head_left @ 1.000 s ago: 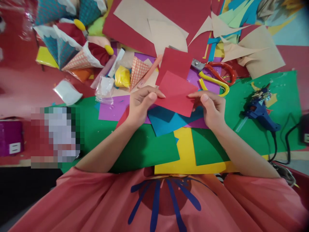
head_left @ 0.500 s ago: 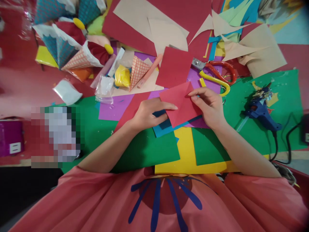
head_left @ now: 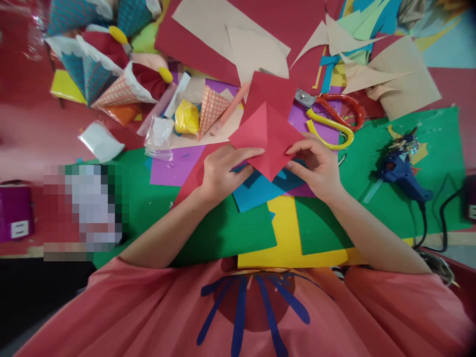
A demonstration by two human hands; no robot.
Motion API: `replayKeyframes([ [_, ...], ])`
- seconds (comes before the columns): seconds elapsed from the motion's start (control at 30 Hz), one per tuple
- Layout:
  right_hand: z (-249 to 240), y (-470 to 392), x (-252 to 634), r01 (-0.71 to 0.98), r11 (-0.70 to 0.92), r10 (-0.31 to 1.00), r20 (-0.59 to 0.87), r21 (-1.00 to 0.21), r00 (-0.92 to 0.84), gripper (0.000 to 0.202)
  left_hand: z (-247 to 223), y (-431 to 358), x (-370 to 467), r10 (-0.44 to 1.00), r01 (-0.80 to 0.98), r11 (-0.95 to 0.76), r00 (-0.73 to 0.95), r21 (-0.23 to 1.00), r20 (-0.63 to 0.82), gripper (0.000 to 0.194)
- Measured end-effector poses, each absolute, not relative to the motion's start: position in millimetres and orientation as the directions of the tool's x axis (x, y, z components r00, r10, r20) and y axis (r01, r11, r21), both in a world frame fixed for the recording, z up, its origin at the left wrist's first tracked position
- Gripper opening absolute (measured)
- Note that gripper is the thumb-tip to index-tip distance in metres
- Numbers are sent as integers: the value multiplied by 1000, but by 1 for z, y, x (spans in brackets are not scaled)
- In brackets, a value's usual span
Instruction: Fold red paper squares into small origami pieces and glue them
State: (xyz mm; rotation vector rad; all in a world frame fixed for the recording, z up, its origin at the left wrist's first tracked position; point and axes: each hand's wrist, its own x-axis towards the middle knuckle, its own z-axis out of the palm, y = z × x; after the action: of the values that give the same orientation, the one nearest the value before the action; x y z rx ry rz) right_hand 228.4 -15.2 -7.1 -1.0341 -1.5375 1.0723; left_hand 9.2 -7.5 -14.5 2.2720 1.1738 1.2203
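Note:
Between my hands is a red square of paper [head_left: 267, 134], turned so its corners point up, down and sideways, with a crease running down its middle. My left hand [head_left: 225, 171] pinches its lower left edge, thumb beneath and index finger on top. At the lower right edge, my right hand [head_left: 316, 166] holds it between thumb and fingers. Just behind lies a darker red sheet [head_left: 273, 91], partly covered by the square. A blue sheet [head_left: 256, 193] sits under my hands.
Scissors [head_left: 330, 114] with red and yellow handles lie right of the red sheet. A blue glue gun [head_left: 403, 173] rests on the green sheet [head_left: 442, 134] at right, its cord trailing forward. Patterned cones [head_left: 124, 89] and a white packet [head_left: 101, 142] are at left.
The red square has turned so a corner points straight up, and its middle crease now shows upright. My right hand has slid down to its lower right edge.

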Motion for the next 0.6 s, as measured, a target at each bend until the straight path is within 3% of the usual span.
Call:
replayKeyframes([
  [0.33, -1, -16, 231, 204, 241, 967, 217, -949, -132, 20, -14, -1, 12, 881, 224, -467, 202, 855, 428, 36],
  [0.6, -1, -16, 232, 201, 207, 964, 165, -958, -207, 13, -11, 3, 15, 926, 281, -377, 129, 882, 355, 37],
])
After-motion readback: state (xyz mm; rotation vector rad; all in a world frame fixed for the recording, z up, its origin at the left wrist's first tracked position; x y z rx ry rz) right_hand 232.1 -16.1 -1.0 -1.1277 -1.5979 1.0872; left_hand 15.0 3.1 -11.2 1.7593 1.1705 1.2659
